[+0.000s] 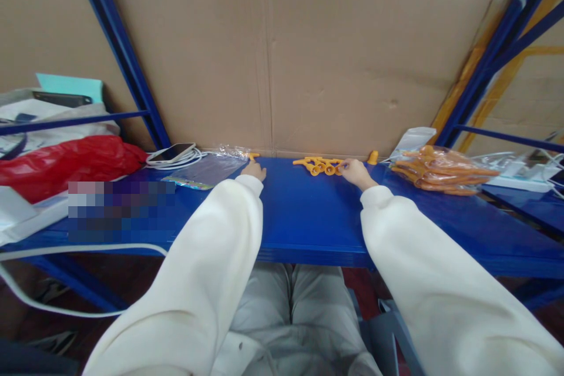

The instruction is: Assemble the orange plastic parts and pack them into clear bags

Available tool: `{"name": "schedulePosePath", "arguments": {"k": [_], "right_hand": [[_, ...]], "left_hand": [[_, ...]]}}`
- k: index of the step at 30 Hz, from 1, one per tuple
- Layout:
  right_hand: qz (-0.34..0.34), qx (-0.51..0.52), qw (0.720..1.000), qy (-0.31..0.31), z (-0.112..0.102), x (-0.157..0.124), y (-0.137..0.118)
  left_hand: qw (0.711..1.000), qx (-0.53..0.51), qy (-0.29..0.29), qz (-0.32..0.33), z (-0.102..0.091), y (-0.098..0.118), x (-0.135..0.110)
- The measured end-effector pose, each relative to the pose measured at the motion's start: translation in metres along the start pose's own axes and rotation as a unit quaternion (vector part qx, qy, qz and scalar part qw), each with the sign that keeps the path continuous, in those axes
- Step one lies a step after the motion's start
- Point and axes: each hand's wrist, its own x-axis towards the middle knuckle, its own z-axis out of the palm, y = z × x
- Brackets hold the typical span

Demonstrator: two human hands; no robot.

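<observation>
My left hand (254,170) is at the back of the blue shelf, fingers bent around the near end of a small orange plastic piece (254,155). Its fingertips are partly hidden. A clear plastic bag (215,167) with a coloured lower edge lies just left of this hand. My right hand (356,174) pinches the right end of a row of orange plastic pieces with round cups (321,165), which lie side by side near the cardboard. Further right, a single orange cone-shaped piece (372,157) stands upright.
A clear bag of orange parts (440,170) lies on the right, beside a white power strip (524,176). On the left are a phone (176,151) on a coiled white cable and a red plastic bag (83,161). A cardboard sheet (308,70) closes the back between blue posts.
</observation>
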Motion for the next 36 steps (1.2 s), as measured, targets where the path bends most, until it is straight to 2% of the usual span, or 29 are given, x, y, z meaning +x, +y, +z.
{"name": "schedulePosePath", "arguments": {"k": [9,14,17,20,22,24,27,29,31,34,36], "right_hand": [[0.002,0.022,1.000,-0.013,0.004,0.002,0.003],[0.000,0.032,0.999,-0.008,0.008,0.005,0.007],[0.001,0.035,0.999,-0.010,0.008,0.005,0.008],[0.004,0.041,0.999,-0.018,0.007,0.005,0.008],[0.007,0.044,0.999,-0.021,0.007,0.004,0.008],[0.007,0.046,0.999,-0.022,0.006,0.005,0.008],[0.000,0.049,0.999,-0.021,0.006,0.005,0.009],[-0.002,0.049,0.999,-0.021,0.006,0.005,0.009],[0.000,0.047,0.999,-0.020,0.006,0.004,0.009],[0.001,0.044,0.999,-0.020,0.005,0.004,0.010],[0.004,0.045,0.999,-0.021,0.005,0.003,0.010]], "left_hand": [[0.986,-0.044,-0.009,0.158,0.005,0.005,0.011],[0.966,-0.075,-0.063,0.240,0.004,0.014,0.008],[0.951,-0.104,-0.101,0.275,0.000,0.022,0.001],[0.947,-0.124,-0.090,0.281,-0.004,0.029,-0.007],[0.958,-0.123,-0.058,0.254,-0.009,0.032,-0.012],[0.975,-0.108,-0.029,0.194,-0.014,0.033,-0.018],[0.997,-0.059,-0.002,0.052,-0.023,0.030,-0.024],[0.998,-0.027,0.008,-0.047,-0.027,0.024,-0.026],[0.994,-0.019,0.002,-0.108,-0.029,0.017,-0.025],[0.992,-0.035,-0.033,-0.119,-0.023,0.006,-0.019],[0.994,-0.046,-0.022,-0.095,-0.016,0.001,-0.014]]}}
